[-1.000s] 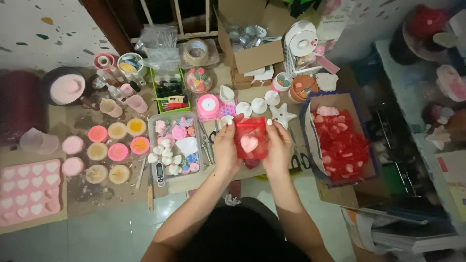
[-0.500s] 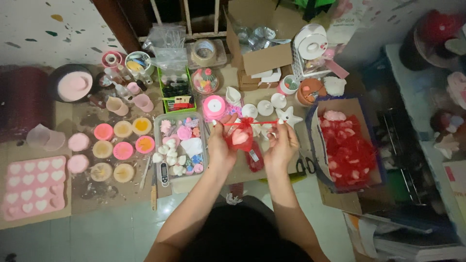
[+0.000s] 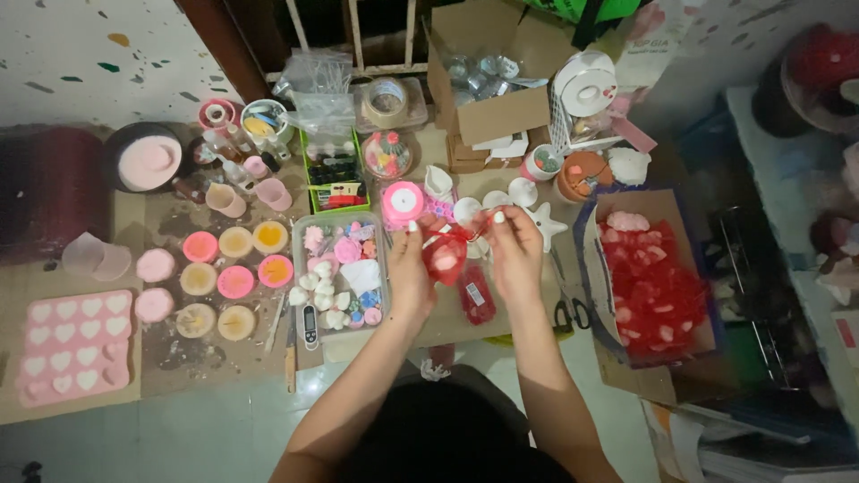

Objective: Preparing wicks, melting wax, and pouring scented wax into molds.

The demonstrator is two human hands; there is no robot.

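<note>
Both hands, the left hand [image 3: 413, 273] and right hand [image 3: 516, 255], pinch the red pouch [image 3: 446, 253] above the worktop [image 3: 447, 326], beside the plastic box [image 3: 336, 268]. Pulling both strings evenly should close it neatly.

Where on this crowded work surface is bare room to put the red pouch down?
Bare cardboard shows below the round moulds, beside the pink heart mould tray. A narrower strip lies under the person's forearms, between the clear box and scissors. Everything behind is crowded.
</note>
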